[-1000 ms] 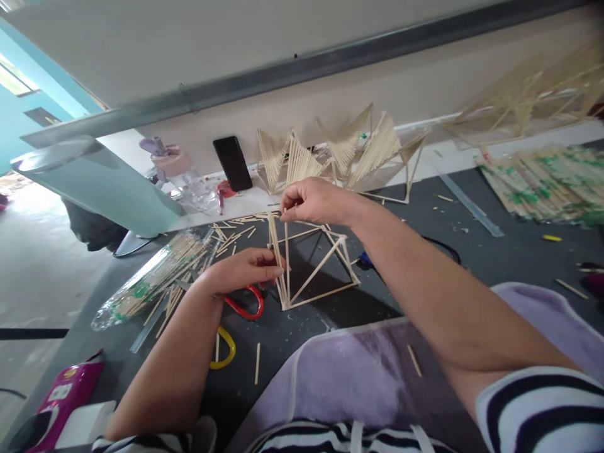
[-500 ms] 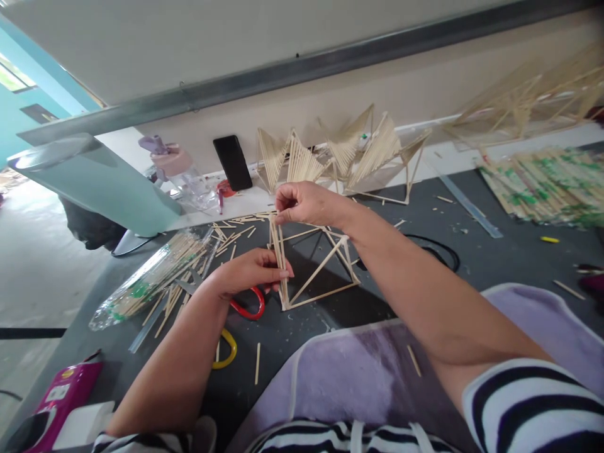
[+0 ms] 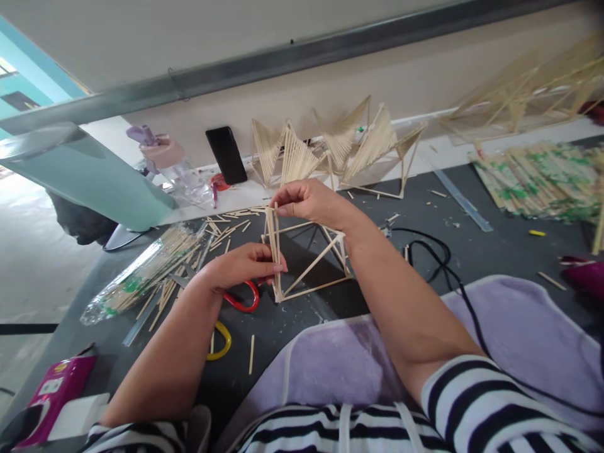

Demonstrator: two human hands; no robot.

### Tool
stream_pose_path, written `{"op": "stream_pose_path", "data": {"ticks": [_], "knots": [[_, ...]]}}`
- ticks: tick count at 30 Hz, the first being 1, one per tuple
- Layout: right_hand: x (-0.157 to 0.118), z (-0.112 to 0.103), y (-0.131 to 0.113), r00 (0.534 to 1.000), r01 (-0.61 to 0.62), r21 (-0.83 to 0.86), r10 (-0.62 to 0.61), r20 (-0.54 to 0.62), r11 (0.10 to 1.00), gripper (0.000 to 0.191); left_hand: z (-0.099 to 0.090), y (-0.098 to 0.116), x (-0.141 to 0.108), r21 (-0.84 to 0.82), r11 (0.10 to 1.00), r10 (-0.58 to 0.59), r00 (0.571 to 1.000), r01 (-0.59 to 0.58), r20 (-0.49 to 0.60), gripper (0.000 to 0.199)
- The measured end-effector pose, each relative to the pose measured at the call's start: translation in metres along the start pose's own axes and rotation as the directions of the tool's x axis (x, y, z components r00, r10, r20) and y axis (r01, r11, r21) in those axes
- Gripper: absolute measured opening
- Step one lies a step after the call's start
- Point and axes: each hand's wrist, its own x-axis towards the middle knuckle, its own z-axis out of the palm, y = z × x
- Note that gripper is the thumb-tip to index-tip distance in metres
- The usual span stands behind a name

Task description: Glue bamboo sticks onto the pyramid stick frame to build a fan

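A frame of thin wooden sticks (image 3: 315,263) stands on the dark table, with sloping sticks joined at its corners. My left hand (image 3: 250,263) pinches the upright sticks on its left side, thumb in front and fingers behind. At the top of that side, my right hand (image 3: 297,198) has thumb and fingertips closed on the upper end of a wooden stick (image 3: 276,236). Scissors with one red handle (image 3: 245,301) and one yellow handle (image 3: 223,343) lie beneath my left wrist and forearm.
Finished stick models (image 3: 302,157) stand along the wall beside a phone (image 3: 226,155) and a bottle (image 3: 167,163). Packs of sticks lie left (image 3: 146,270) and right (image 3: 538,179). A black cable (image 3: 465,302) runs past my right arm over a purple cloth (image 3: 330,358).
The view has shifted slightly, and more of the black cable shows at right. A stick's upper end now stands out at my right fingertips. My left hand keeps its grip on the frame.
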Motion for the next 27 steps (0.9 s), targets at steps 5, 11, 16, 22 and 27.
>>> {"op": "stream_pose_path", "data": {"ticks": [5, 11, 16, 22, 27], "knots": [[0.0, -0.002, 0.001, 0.999, 0.025, 0.019, -0.024, -0.033, 1.0, 0.018, 0.0, -0.002, 0.002, -0.03, 0.999, 0.015, 0.999, -0.017, -0.048, 0.026], [0.0, -0.004, 0.002, 0.998, 0.018, 0.019, -0.017, -0.058, 1.0, 0.018, 0.005, -0.007, 0.007, -0.092, 0.995, 0.027, 0.994, -0.036, -0.104, 0.024], [0.002, -0.005, 0.004, 0.999, 0.043, 0.008, -0.043, -0.019, 0.999, 0.023, 0.006, -0.008, 0.009, -0.077, 0.996, 0.045, 0.995, -0.052, -0.089, 0.028], [0.002, -0.008, 0.008, 0.999, 0.032, -0.036, -0.033, -0.034, 0.999, 0.026, 0.007, -0.007, 0.008, -0.076, 0.995, 0.049, 0.992, -0.058, -0.112, 0.027], [0.0, -0.007, 0.007, 0.998, 0.027, -0.055, -0.03, -0.052, 0.998, 0.025, 0.006, -0.011, 0.01, -0.107, 0.993, 0.04, 0.992, -0.053, -0.118, 0.027]]}}
